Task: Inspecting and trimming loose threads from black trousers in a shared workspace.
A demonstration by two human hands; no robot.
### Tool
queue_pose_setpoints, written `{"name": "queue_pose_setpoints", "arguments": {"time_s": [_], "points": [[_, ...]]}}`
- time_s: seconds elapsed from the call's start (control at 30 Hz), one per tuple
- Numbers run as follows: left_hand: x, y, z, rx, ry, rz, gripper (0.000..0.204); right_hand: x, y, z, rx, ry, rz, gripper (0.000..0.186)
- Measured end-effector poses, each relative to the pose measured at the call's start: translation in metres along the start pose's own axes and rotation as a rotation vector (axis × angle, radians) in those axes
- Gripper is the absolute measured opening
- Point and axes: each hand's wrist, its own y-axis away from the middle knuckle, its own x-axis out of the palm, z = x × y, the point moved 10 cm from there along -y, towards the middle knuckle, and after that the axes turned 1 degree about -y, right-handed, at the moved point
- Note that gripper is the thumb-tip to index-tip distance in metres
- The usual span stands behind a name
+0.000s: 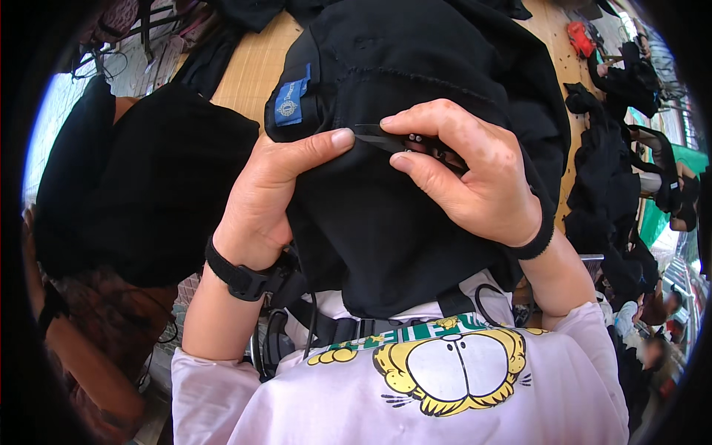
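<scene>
A black garment is spread over the table edge and down to my lap, a stitched seam running across its upper part. Near its left edge sits a blue label. My left hand is closed on the cloth just below the label, thumb on top and the other fingers hidden beneath. Between thumb and fingers, my right hand holds small dark thread snips. Their narrow blades point left, with the tips close to my left thumb at the fabric.
The wooden table shows beyond the garment. More black cloth hangs at the left, near another person's arm. Black garments lie piled along the right, with a red item at the far right and people beyond.
</scene>
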Motion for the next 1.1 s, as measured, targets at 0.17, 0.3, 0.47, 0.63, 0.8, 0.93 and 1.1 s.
{"name": "queue_pose_setpoints", "arguments": {"time_s": [0.17,0.3,0.47,0.63,0.8,0.93,1.1], "points": [[0.001,0.0,-0.001,-0.001,0.006,0.006,0.026,0.002,-0.003,0.0,-0.014,-0.004,-0.004,0.022],[0.0,-0.002,0.003,-0.06,0.033,0.022,0.027,0.0,-0.003,-0.007,0.077,-0.078,-0.026,0.02],[0.004,-0.003,0.001,-0.017,0.051,0.011,0.026,-0.009,0.005,-0.023,0.169,-0.151,-0.1,0.021],[0.0,-0.002,0.006,-0.058,0.047,0.008,0.025,-0.005,0.007,-0.006,0.068,-0.05,0.013,0.025],[0.003,-0.002,0.005,-0.045,0.074,0.032,0.021,-0.001,0.004,0.0,0.021,-0.019,0.032,0.026],[0.001,-0.003,0.008,-0.09,0.057,0.053,0.019,0.0,0.003,0.0,0.037,-0.023,0.022,0.025],[0.005,-0.003,0.007,-0.057,0.094,0.041,0.02,0.0,0.004,0.002,0.056,-0.006,0.034,0.022]]}}
